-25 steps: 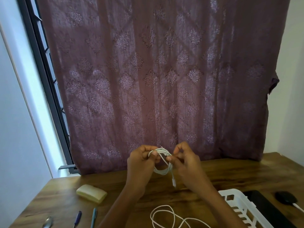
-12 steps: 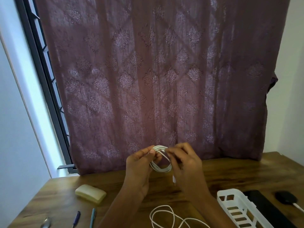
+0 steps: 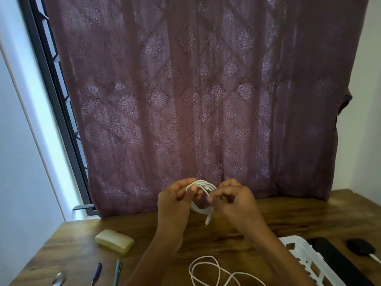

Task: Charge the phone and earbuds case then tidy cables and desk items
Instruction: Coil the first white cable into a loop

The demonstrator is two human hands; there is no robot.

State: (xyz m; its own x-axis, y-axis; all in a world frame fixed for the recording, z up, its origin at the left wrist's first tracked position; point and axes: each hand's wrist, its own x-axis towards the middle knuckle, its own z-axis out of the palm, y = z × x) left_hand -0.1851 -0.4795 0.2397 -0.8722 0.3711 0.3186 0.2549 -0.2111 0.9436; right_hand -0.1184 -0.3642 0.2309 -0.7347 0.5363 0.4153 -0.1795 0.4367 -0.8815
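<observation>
Head view: left hand (image 3: 175, 200) grips coiled white cable (image 3: 203, 198) above wooden surface (image 3: 82, 254); right hand (image 3: 231, 200) pinches its strand, plug dangling. Second loose cable (image 3: 208, 271) lies below, beside white basket (image 3: 305, 259).

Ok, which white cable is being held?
The coiled cable, gripped by the left hand and right hand; the other cable lies loose on the desk.

The left hand (image 3: 175, 203) and right hand (image 3: 233, 201) cover parts of the coiled white cable (image 3: 203, 210). The bottom edge cuts off the loose cable (image 3: 206, 271), white basket (image 3: 296, 250), blue pen (image 3: 96, 274), teal pen (image 3: 117, 270) and a shiny object (image 3: 58, 280) too cropped to identify.
</observation>
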